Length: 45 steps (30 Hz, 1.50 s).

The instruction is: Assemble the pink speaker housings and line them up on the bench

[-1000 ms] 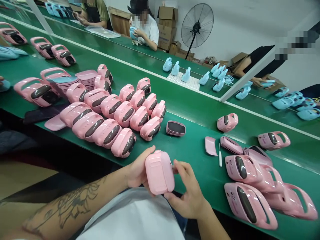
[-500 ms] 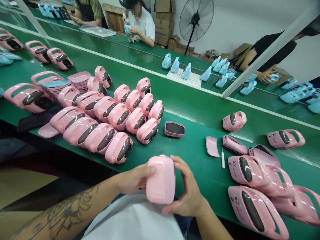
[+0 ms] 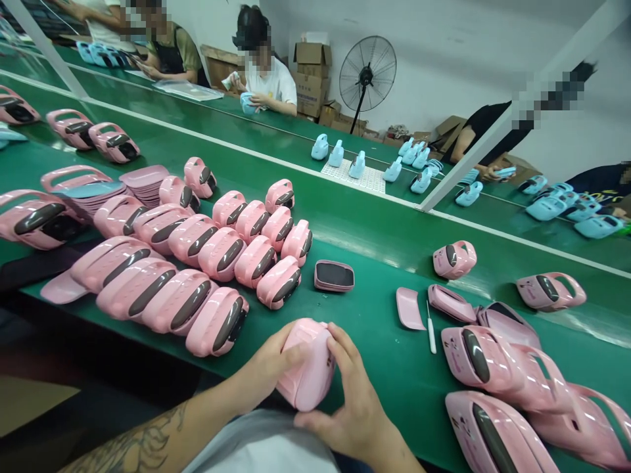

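Close to my body I hold a glossy pink plastic housing [image 3: 316, 373], its smooth rounded face turned up and a small dark print at its right edge. My left hand [image 3: 269, 368] grips its left side, thumb lying across the top. On the other side, my right hand [image 3: 355, 404] has its fingertips on the upper right edge and its thumb near the lower edge. To the left stand several rows of similar pink housings [image 3: 224, 253] with dark oval windows. Ahead lies a small stack of pink pieces with a dark panel [image 3: 334, 275].
On the right are a curved pink cover [image 3: 410, 309], a white-handled screwdriver [image 3: 431, 335] and pink printed housings [image 3: 486, 361]. Stacked pink plates [image 3: 148, 180] lie at left. Across the green conveyor [image 3: 365, 223], co-workers handle light-blue housings [image 3: 357, 164]. A slanted white post [image 3: 473, 157] rises at right.
The pink housing has tilted and turned in my hands, bringing the print on its right edge more into view. The camera view has shifted; a co-worker across the belt has raised one hand.
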Tool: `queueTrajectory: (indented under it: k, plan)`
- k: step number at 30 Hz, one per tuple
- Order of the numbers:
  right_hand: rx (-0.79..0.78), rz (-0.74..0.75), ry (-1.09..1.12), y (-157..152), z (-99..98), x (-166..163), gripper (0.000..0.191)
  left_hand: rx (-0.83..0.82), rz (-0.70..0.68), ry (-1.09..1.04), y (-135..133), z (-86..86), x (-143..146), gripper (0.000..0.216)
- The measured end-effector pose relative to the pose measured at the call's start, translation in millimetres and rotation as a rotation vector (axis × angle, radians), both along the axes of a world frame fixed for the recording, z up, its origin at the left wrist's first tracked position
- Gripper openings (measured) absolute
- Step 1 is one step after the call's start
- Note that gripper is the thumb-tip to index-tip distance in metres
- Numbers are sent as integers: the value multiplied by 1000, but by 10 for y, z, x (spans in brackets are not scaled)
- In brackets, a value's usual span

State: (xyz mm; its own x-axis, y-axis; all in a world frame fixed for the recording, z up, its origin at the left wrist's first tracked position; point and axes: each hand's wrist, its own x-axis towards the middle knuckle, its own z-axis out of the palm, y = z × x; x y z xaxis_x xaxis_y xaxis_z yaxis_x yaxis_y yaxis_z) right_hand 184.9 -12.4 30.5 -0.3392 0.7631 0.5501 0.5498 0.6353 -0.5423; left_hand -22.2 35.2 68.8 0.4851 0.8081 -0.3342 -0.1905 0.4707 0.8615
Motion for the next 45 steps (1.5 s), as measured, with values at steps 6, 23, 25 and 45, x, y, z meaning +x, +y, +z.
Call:
queueTrajectory:
  k: [6,23,25,45]
  plan:
    - [-31,0,-2,18,62,-18,105,59,17,-81,-10,-6,29,77]
    - [-48,84,-55,-6,191,4,114,139,58,151,-67,50,-85,87]
    - [-45,93,-58,-7,200,-4,114,143,62,194,-73,38,-93,90]
    - [-106,100,2,39,183,-16,113,254,148,293,-157,-82,42,81]
